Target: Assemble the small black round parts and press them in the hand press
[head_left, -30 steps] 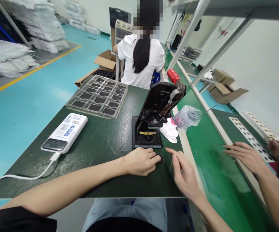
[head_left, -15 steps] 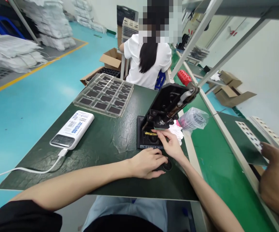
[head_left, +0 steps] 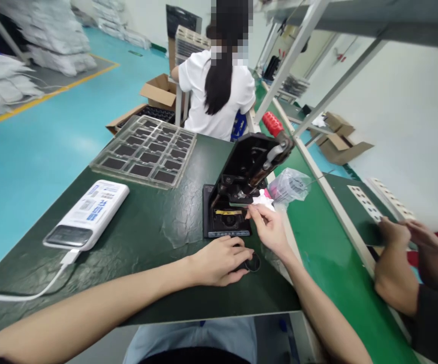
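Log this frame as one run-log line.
left hand: on round black disc | right hand: at open black hand press, beside white tissue

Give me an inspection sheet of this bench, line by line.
Surface: dark green mat, creased near the press.
Job's things: black hand press, raised, red handle; yellow-taped base; round black button; clear tray of dark pieces.
Clutter: white tissue; plastic bag.
Hands: left hand over the button; right hand reaching to the base.
Cables: white cable into a power bank.
Surroundings: seated co-worker; another person's hands at right; cardboard box.
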Demonstrator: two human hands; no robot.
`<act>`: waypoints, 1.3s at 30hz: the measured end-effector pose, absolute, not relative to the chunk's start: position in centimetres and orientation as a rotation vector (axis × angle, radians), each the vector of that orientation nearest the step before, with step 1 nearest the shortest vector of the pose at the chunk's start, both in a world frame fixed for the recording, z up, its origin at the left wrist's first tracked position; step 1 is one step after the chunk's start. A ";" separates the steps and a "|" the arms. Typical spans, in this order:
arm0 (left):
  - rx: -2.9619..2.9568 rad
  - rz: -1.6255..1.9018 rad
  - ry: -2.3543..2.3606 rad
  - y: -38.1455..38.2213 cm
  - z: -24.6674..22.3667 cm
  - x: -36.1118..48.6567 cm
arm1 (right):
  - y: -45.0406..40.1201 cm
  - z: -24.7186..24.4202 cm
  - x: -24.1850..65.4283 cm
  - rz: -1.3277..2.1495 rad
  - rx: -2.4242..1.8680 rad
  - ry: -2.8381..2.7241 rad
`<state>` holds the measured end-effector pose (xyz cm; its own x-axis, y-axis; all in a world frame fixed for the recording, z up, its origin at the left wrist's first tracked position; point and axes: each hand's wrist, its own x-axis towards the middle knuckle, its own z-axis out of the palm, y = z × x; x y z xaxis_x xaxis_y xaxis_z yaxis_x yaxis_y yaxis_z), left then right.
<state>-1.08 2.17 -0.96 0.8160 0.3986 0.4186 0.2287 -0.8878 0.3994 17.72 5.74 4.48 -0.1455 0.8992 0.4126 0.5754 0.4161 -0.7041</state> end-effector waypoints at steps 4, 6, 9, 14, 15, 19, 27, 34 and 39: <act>2.660 0.735 0.467 2.3 -1.0 -1.2 | 6.2 9.4 23.1 0.192 -1.340 -1.663; 2.671 0.743 0.459 2.4 -0.9 -1.3 | 7.3 12.0 26.0 -0.037 -1.366 -1.485; 2.676 0.756 0.453 2.4 -0.8 -1.3 | 9.6 14.6 29.3 -0.243 -1.443 -1.373; 2.672 0.759 0.445 2.5 -0.7 -1.4 | 11.7 15.5 30.8 -0.146 -1.586 -1.523; 2.674 0.764 0.445 2.5 -0.7 -1.4 | 11.9 15.5 30.8 -0.134 -1.616 -1.537; 2.683 0.765 0.441 2.5 -0.8 -1.5 | 11.8 15.4 30.6 -0.083 -1.663 -1.522; 2.679 0.752 0.444 2.4 -0.9 -1.4 | 10.5 15.9 30.5 -0.152 -1.342 -1.414; 2.678 0.759 0.438 2.5 -0.8 -1.4 | 11.2 14.7 31.2 -0.073 -1.291 -1.409; 2.691 0.774 0.441 2.5 -0.7 -1.4 | 12.2 14.2 31.3 -0.159 -1.257 -1.385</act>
